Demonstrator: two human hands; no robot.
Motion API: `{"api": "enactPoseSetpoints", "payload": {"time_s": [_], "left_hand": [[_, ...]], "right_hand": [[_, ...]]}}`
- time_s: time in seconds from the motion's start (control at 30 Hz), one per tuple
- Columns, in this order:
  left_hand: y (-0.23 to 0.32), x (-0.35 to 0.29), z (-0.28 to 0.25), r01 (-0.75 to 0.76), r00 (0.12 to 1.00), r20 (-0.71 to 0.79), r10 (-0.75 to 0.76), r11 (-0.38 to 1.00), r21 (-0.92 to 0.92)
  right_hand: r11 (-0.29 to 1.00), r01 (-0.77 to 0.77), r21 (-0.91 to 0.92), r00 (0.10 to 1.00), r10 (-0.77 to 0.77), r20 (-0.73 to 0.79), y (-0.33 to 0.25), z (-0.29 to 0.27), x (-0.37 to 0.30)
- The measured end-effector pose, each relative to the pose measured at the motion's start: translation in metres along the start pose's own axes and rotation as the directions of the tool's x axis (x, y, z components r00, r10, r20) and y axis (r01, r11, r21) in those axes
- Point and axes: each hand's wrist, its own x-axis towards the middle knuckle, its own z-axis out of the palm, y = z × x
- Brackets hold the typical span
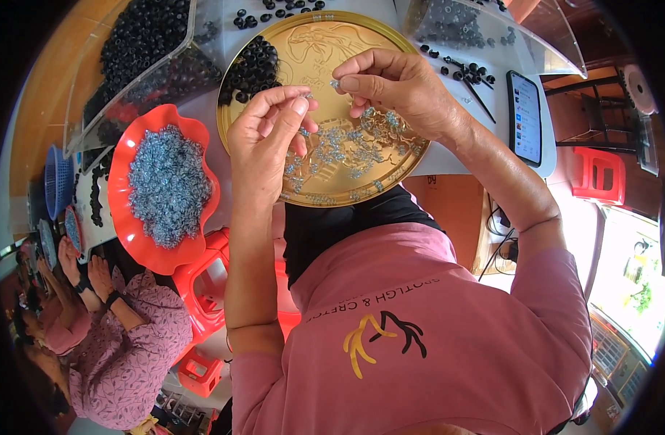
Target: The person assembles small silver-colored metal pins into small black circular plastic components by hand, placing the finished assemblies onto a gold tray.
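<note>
Over a round gold tray (311,40) my left hand (263,134) pinches a small silvery metal part between thumb and fingers. My right hand (394,83) pinches another small silvery part a little to the right, fingertips almost meeting the left hand's. On the tray lie several loose silvery parts (350,148) in its near half and a heap of black rings (253,69) at its far left.
A red wavy-rimmed bowl (122,210) full of silvery parts sits to the left. Clear plastic bins (140,43) with black rings stand behind. A phone (525,116) lies at the right. Another person's hands (86,272) work at lower left. Red stools (597,174) stand below.
</note>
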Motion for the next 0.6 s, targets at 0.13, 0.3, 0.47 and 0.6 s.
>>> {"api": "enactPoseSetpoints", "payload": {"time_s": [0.13, 0.3, 0.47, 0.6], "left_hand": [[-0.001, -0.001, -0.001, -0.033, 0.999, 0.0, 0.033, 0.999, -0.037], [-0.004, -0.001, -0.004, -0.089, 0.994, -0.055, 0.096, 0.988, 0.122], [-0.01, 0.001, 0.001, -0.186, 0.975, -0.053, 0.215, 0.925, 0.33], [-0.011, 0.004, 0.002, -0.314, 0.949, 0.179, 0.259, 0.778, 0.544]], "right_hand": [[0.977, -0.046, 0.207, 0.997, 0.033, 0.068, 0.003, 0.002, 0.004], [0.92, -0.136, 0.366, 0.989, 0.104, 0.106, 0.001, 0.007, 0.005], [0.855, -0.175, 0.488, 0.98, 0.103, 0.17, 0.002, 0.006, 0.005], [0.909, -0.163, 0.384, 0.985, 0.129, 0.112, 0.0, 0.004, 0.005]]}}
